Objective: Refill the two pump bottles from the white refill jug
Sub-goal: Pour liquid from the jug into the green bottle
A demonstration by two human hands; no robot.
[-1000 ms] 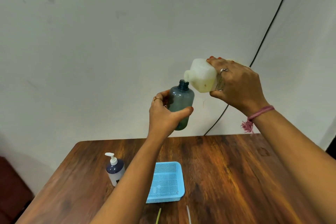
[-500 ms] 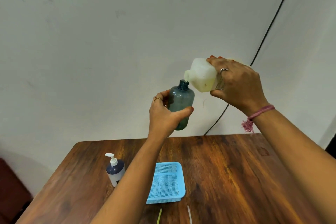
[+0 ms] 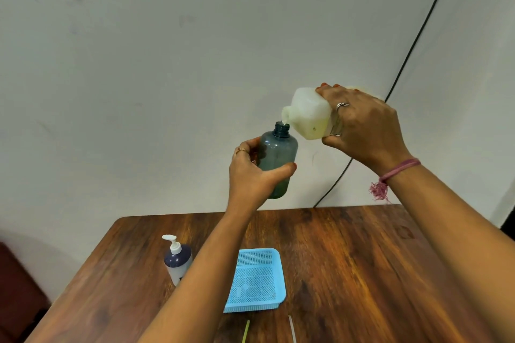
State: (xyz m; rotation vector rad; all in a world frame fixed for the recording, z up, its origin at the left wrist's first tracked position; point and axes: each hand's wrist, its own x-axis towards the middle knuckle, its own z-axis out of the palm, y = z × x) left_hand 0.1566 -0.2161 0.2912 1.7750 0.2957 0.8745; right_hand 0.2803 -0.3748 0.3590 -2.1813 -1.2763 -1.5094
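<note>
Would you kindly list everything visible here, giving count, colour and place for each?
Refill jug: one, white, tipped over the bottle's open neck, in the right hand.
Bottle: one, translucent blue-grey, no pump, raised above the table.
Pump bottle: one, dark with white pump, standing on the table's left part.
Basket: one, light blue, table's middle.
Table: one, brown wood.
Cable: one, black, on the wall.
Left hand: grips the bottle.
Right hand: grips the jug.

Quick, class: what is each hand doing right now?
Left hand: closed around the blue-grey bottle.
Right hand: closed around the tilted white refill jug.
</note>
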